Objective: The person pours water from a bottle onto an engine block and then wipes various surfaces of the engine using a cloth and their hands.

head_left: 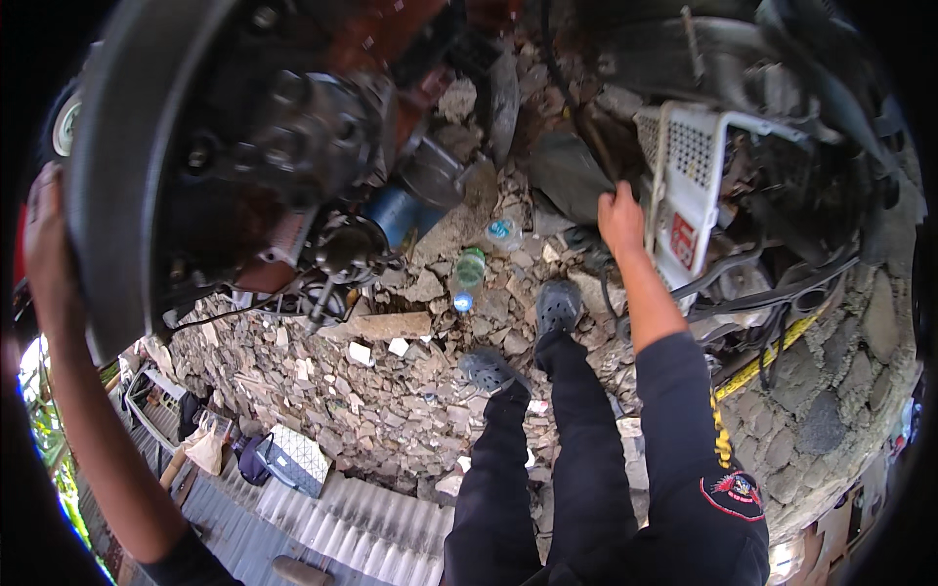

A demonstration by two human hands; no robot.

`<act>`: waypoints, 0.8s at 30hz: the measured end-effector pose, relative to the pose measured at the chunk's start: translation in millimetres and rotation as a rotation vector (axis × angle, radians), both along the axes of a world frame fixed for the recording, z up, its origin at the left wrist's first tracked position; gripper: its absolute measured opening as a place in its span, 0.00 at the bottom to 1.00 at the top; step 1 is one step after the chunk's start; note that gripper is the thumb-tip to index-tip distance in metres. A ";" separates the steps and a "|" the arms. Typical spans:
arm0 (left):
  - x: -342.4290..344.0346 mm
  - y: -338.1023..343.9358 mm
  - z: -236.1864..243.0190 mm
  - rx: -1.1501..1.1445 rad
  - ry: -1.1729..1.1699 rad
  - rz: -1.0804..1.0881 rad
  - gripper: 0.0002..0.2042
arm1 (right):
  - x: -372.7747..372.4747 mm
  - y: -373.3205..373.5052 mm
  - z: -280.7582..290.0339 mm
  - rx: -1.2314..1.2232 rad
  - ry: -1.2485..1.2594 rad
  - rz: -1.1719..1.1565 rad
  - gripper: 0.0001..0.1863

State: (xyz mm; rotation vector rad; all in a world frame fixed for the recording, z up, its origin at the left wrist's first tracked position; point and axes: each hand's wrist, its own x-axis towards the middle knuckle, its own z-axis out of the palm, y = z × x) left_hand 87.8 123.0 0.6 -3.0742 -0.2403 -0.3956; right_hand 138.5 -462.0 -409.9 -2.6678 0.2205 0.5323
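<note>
At the left edge, my left hand [49, 239] lies with its fingers stretched flat against the outer side of a big dark round rim [117, 186]. Inside that rim sits a bulky, greasy piece of machinery [303, 137] with bolts and metal parts. My right hand [622, 223] is closed around a dark hose [583, 122] that comes down from the top; the fist covers the gripped part. Just right of this fist stands a white plastic crate [699, 186] with a perforated side. A dark grey piece [570, 176] lies just left of the fist.
Broken stones [420, 391] cover the ground around my shoes [559, 308]. A green-tinted bottle [470, 267] and a clear plastic cup [503, 232] lie among them. Black hoses [772, 288] and a yellow strip [772, 356] are at the right, beside a stone wall [821, 420]. Corrugated sheets [362, 527] lie behind.
</note>
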 end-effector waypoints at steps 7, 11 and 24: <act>37.2 -75.3 -4.2 -0.281 -0.164 0.406 0.19 | -18.4 -38.1 148.6 1.024 0.524 -0.894 0.21; 37.8 -91.8 -0.2 -0.267 -0.181 0.476 0.19 | -10.1 -38.2 258.4 1.436 0.496 -0.827 0.22; 50.4 -116.7 13.7 -0.031 0.010 0.580 0.13 | 156.7 118.0 350.0 1.123 -0.123 0.092 0.22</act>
